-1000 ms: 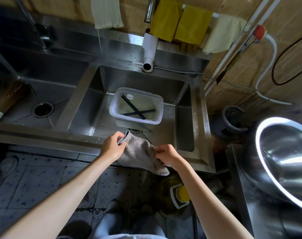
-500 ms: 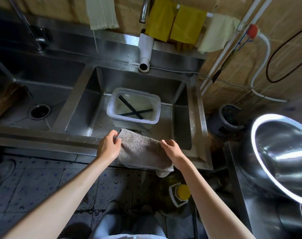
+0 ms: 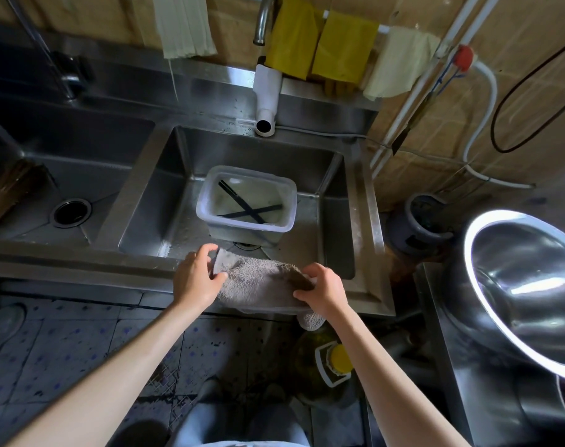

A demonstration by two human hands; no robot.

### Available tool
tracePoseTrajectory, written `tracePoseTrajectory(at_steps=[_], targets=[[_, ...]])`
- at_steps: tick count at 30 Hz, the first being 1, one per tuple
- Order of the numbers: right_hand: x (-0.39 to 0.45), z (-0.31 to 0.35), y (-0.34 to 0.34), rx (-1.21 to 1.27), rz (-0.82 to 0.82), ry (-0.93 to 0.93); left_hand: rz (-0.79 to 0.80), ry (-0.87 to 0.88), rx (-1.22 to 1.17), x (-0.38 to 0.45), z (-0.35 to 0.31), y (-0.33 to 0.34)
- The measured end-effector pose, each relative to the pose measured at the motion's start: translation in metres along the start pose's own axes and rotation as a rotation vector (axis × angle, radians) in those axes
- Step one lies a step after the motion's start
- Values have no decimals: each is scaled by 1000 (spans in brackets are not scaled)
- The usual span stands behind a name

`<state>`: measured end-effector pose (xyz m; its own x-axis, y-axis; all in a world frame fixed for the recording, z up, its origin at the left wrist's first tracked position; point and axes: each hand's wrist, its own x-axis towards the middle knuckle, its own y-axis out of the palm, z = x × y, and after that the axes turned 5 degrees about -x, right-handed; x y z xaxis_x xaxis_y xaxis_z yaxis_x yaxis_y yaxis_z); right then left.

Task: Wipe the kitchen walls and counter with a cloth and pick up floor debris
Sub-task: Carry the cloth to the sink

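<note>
The grey cloth (image 3: 262, 285) lies draped over the front rim of the steel sink (image 3: 165, 175), just below the middle of the frame, one corner hanging past the edge toward the floor. The left hand (image 3: 195, 279) pinches its left end between thumb and curled fingers; the right hand (image 3: 323, 290) grips the right end, fingers curled over a folded edge. Just above the cloth, inside the basin, stands a clear plastic tub (image 3: 247, 201) of water with dark sticks crossed in it — a white spout (image 3: 266, 101) points down above it. Yellow cloths (image 3: 320, 43) hang along the top. A large steel bowl (image 3: 526, 285) fills the right edge — a yellow-capped bottle (image 3: 334, 362) sits below the right wrist.
</note>
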<state>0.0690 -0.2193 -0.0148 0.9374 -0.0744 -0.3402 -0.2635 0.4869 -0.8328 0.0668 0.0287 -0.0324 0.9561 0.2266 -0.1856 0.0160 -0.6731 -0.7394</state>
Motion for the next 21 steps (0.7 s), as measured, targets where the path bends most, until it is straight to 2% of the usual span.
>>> tracePoseTrajectory(at_steps=[2,4,6,9,13,16,21], targets=[[-6,-2,-1,-105,0,-21,6,82,103,-1,-2,-3],[-11,-1,-2,-201,14,-45,84,167,193,-3,-7,-3],[-14,2,-2,-257,29,-86,166,206,275,-7,-10,1],[-16,6,2,-296,50,-122,170,235,344,-11,-12,6],[-19,10,6,-192,63,-99,150,236,342,-13,-12,7],[-21,12,8,-75,2,-57,150,231,339,-16,-9,6],[-22,9,4,-110,48,-38,154,240,338,-16,-10,6]])
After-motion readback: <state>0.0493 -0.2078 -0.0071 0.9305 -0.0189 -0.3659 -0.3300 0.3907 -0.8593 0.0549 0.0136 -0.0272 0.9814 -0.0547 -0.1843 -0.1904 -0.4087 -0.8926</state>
